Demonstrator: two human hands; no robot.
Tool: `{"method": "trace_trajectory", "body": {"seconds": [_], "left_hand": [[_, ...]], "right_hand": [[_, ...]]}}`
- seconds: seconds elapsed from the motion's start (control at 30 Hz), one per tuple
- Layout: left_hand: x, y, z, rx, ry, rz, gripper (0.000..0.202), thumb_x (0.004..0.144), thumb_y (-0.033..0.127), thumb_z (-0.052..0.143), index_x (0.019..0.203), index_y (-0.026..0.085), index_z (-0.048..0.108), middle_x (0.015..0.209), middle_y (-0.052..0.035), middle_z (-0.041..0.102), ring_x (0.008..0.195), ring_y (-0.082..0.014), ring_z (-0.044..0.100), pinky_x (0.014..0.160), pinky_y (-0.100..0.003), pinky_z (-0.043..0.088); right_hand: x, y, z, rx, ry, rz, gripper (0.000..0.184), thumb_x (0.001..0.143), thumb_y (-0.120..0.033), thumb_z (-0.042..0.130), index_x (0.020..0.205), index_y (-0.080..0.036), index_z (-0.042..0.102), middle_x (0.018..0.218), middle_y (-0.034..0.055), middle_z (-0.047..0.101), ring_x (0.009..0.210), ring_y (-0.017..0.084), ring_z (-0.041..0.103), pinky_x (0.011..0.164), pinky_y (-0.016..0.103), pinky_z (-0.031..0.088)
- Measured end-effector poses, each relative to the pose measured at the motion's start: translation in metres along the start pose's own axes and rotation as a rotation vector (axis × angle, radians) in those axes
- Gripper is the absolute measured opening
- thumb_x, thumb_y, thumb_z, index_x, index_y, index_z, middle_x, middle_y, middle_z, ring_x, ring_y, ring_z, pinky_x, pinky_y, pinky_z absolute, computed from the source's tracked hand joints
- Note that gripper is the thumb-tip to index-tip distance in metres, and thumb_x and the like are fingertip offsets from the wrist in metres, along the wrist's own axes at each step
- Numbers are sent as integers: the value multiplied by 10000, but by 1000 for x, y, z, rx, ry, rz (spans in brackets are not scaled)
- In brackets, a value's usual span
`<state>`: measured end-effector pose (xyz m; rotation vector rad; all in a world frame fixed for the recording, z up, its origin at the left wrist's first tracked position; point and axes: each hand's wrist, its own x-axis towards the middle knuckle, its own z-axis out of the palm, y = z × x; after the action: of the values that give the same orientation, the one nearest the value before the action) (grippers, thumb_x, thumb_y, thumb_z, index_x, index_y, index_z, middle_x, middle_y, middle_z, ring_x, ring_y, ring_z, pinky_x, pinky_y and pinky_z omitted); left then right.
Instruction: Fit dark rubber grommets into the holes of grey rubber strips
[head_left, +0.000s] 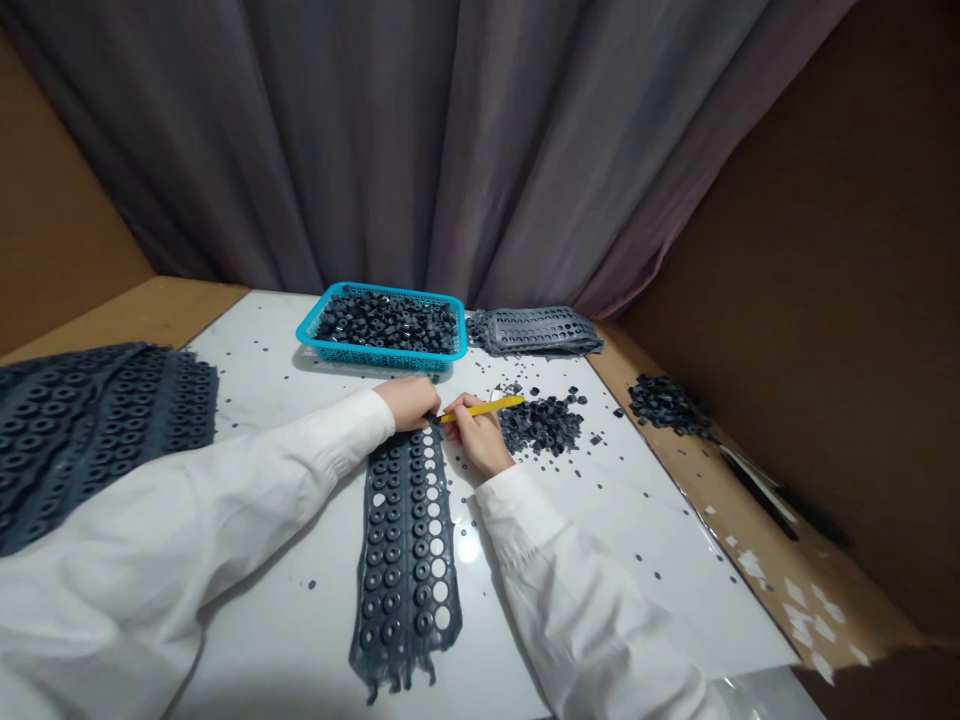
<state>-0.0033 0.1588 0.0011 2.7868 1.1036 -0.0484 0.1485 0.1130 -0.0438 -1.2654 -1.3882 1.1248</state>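
In front of me a dark rubber sheet (409, 540) with rows of moulded rings lies lengthwise on the white board. Most of its right-hand column is punched out, leaving round holes that show white. My left hand (411, 402) is closed at the sheet's far end, its fingertips hidden against the rubber. Between the fingers of my right hand (480, 436) is a slim yellow tool (487, 408) held like a pen. Its tip meets the sheet's far right corner, close to my left fingers; the tip itself is too small to make out.
A blue basket (382, 355) full of small black rubber pieces stands at the back, beside stacked punched sheets (541, 330). Loose black bits (547, 425) form a pile right of my hand. Uncut ringed sheets (105, 410) lie left. White scraps (810, 615) litter the brown right edge.
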Motion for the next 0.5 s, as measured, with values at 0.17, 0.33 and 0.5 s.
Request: {"method": "trace_trajectory", "body": {"seconds": [0.17, 0.33, 0.5], "left_hand": [[-1, 0, -1, 6, 17, 22, 119, 673, 159, 656, 762, 207, 720, 712, -51, 650, 717, -207, 622, 663, -269, 440], [-4, -1, -2, 28, 19, 77, 108, 711, 171, 631, 773, 195, 715, 758, -62, 668, 737, -210, 622, 654, -272, 436], [-4, 5, 5, 66, 38, 131, 116, 749, 79, 577, 697, 122, 671, 760, -116, 668, 798, -237, 619, 720, -307, 426]], "right_hand": [[-1, -2, 1, -8, -14, 0, 138, 729, -223, 413, 668, -195, 533, 497, -36, 541, 446, 116, 493, 441, 212, 399], [0, 0, 1, -36, -49, -27, 126, 738, -209, 408, 671, -203, 514, 503, -36, 542, 441, 117, 482, 448, 217, 389], [2, 4, 0, -92, -67, -60, 135, 749, -191, 406, 653, -211, 498, 504, -31, 541, 459, 122, 486, 471, 222, 379]]}}
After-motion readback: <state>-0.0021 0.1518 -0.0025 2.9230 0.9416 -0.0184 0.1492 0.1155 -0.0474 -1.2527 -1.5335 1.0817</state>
